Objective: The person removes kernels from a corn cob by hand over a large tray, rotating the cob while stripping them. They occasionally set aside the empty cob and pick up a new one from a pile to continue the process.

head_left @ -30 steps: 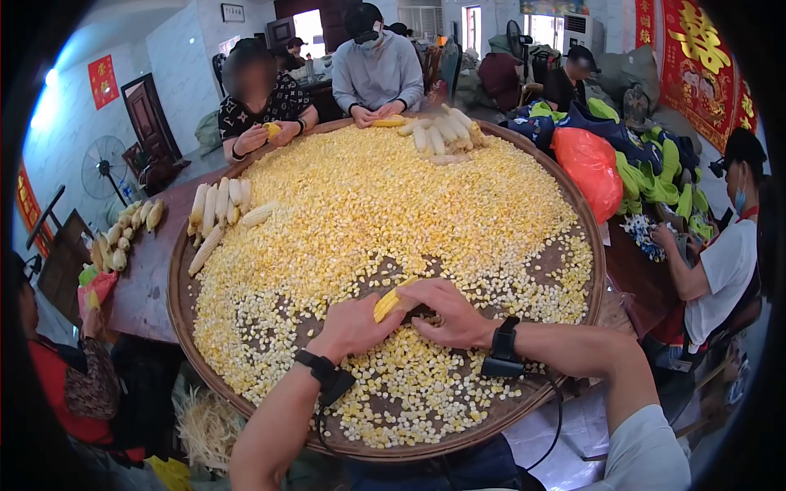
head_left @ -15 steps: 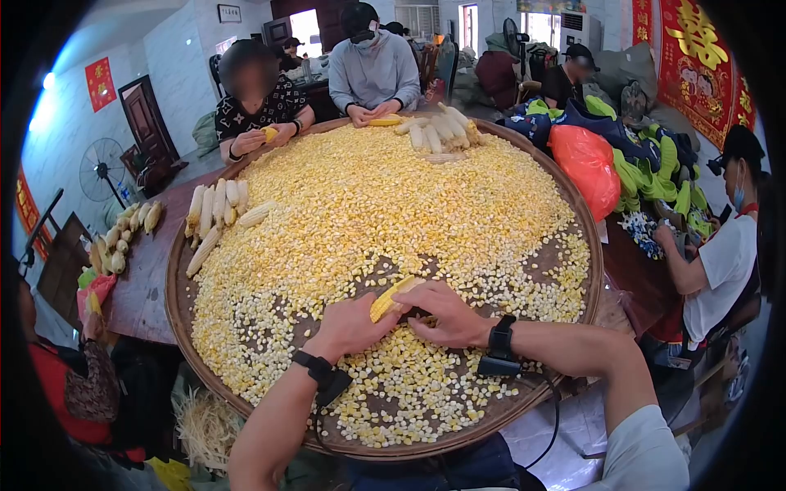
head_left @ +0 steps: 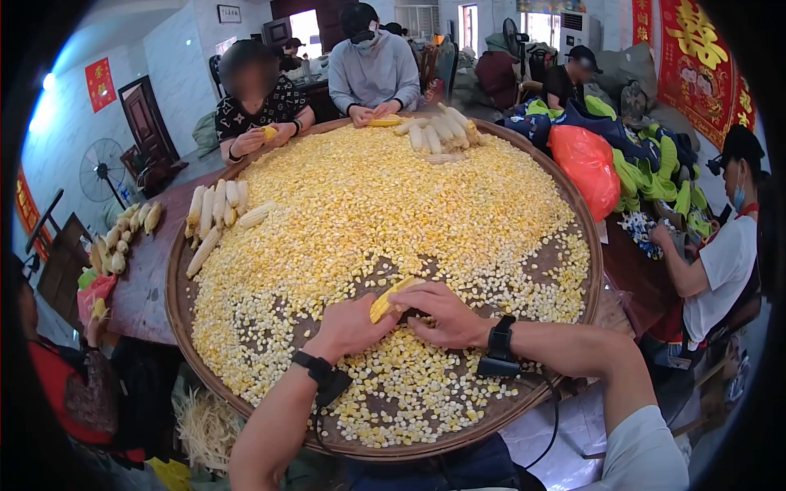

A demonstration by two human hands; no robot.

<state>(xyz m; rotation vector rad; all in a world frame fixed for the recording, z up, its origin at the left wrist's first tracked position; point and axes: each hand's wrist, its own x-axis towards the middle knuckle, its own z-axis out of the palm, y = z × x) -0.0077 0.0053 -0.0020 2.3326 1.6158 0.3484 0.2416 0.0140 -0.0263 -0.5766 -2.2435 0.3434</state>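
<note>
A yellow corn cob [head_left: 386, 306], part of its kernels still on, is between my two hands over the near half of a large round tray [head_left: 182, 327]. Wrapped round its lower end is my left hand [head_left: 354, 325]. My right hand [head_left: 444, 314] grips the upper end, thumb and fingers pressed to the cob. Loose corn kernels [head_left: 360, 196] lie heaped across the tray and thinly scattered beneath my hands. Bands with small devices sit on both wrists.
Stripped cobs [head_left: 214, 209] lie at the tray's left, and another pile [head_left: 442, 131] at its far edge. Two people work corn across from me. A red plastic bag [head_left: 583, 168] stands by the right rim. More cobs [head_left: 119, 237] rest on the left table.
My hands and the cob stay almost in place, with slight finger movement of my right hand. The person at the far left has shifted a hand with a cob slightly.
</note>
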